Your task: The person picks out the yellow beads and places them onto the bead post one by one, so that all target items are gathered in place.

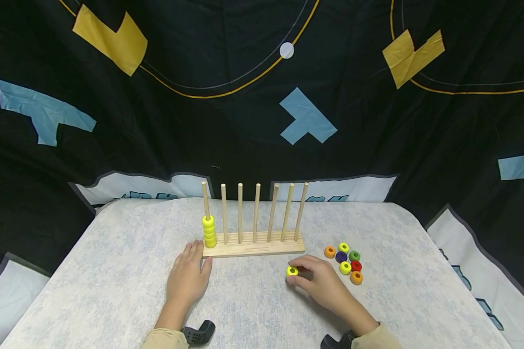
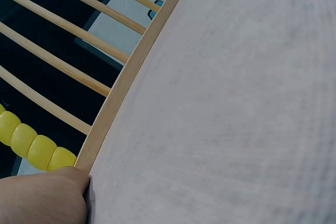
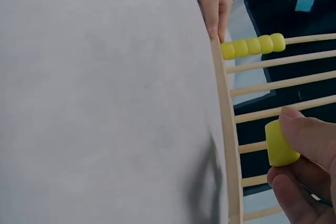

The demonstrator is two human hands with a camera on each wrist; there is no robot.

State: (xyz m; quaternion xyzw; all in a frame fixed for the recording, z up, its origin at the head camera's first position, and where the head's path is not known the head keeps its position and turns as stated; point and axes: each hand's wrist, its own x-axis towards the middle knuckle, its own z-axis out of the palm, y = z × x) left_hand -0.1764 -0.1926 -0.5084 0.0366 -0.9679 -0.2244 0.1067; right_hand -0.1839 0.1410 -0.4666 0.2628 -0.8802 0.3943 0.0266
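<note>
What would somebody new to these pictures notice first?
Probably the yellow stack on the leftmost peg of the wooden rack, with the left hand at that end. Next, the yellow bead pinched in the right hand, and the loose coloured beads on the table beyond it. Behind everything hangs a black curtain with blue and gold shapes.
</note>
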